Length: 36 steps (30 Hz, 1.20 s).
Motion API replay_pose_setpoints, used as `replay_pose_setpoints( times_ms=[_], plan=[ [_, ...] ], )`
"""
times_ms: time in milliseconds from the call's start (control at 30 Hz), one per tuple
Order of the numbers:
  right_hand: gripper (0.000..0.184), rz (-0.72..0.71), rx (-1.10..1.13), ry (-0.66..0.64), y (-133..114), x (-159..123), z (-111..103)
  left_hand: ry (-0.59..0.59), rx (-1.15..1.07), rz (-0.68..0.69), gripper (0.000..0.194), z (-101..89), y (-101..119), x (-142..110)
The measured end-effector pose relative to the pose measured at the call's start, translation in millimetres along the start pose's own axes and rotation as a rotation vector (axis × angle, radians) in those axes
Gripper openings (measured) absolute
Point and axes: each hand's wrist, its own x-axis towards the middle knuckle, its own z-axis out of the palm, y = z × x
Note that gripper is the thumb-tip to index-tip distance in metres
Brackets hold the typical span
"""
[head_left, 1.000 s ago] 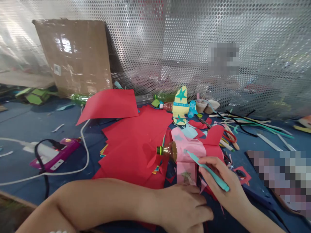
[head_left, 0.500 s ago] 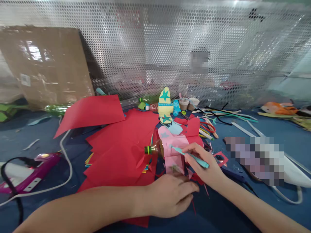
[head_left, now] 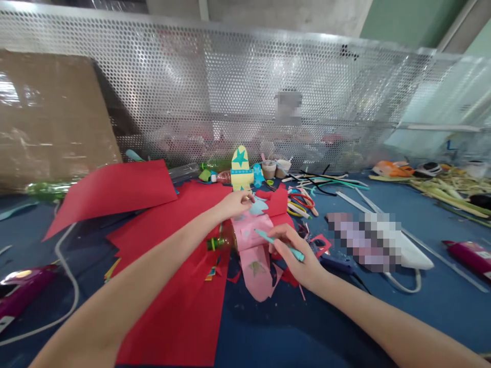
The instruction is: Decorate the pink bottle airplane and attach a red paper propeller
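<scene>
A small brown bottle with a green cap [head_left: 217, 242] lies on its side, wrapped in pink paper wings [head_left: 255, 255] like a toy plane. My right hand [head_left: 294, 254] rests beside it, closed around a teal pen-like tool [head_left: 279, 244] whose tip touches the pink paper. My left hand [head_left: 235, 204] has reached forward over the red paper sheets [head_left: 180, 266]; its fingers pinch at a light blue paper piece [head_left: 258, 206] just behind the pink plane. A yellow paper plane with teal stars [head_left: 241, 174] stands right behind that hand.
Blue table [head_left: 291, 327] backed by a perforated metal screen [head_left: 245, 102]. Cardboard sheet [head_left: 49, 122] leans at the left. Pipe cleaners, sticks and paper scraps [head_left: 318, 191] lie behind right; a magenta glue gun [head_left: 19, 291] with cables at left, another magenta tool [head_left: 470, 254] far right.
My left hand lifted from the near edge of the pink paper and reached forward to the light blue piece. The camera tilted up and turned right. The right hand kept the teal tool.
</scene>
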Motion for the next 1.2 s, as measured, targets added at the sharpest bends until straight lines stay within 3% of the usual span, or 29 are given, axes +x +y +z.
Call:
replay_pose_setpoints(
  times_ms=[133,233,333,400,500,633,800,1033,1200],
  plan=[
    [0.014,-0.039,-0.035,-0.004,2,-1,-4,-0.055,0.022,-0.019,0.033,8.7,-13,24],
    [0.015,-0.079,-0.051,-0.005,4,-1,-6,0.0,0.051,0.018,0.031,-3.6,-14,16],
    [0.016,-0.127,-0.064,-0.026,4,-1,-6,0.11,0.094,0.059,0.032,-15.3,-16,-14],
    [0.016,-0.159,-0.082,-0.041,1,-1,-6,0.21,0.141,0.084,0.031,-13.4,-15,-44],
    [0.013,-0.205,-0.149,-0.021,-3,-2,-9,0.361,0.239,0.156,0.033,2.3,-11,-88],
    [0.01,-0.273,-0.273,0.14,-4,-7,-17,0.398,0.364,0.318,0.042,22.9,-5,-117],
    [0.014,-0.32,-0.354,0.324,-3,-10,-27,0.468,0.428,0.404,0.048,33.6,-10,-113],
    [0.009,-0.162,-0.34,0.149,-6,3,-20,0.51,0.459,0.493,0.04,37.3,-12,-112],
    [0.01,-0.063,-0.251,0.12,-1,8,-20,0.506,0.492,0.536,0.033,35.9,-10,-113]
  ],
)
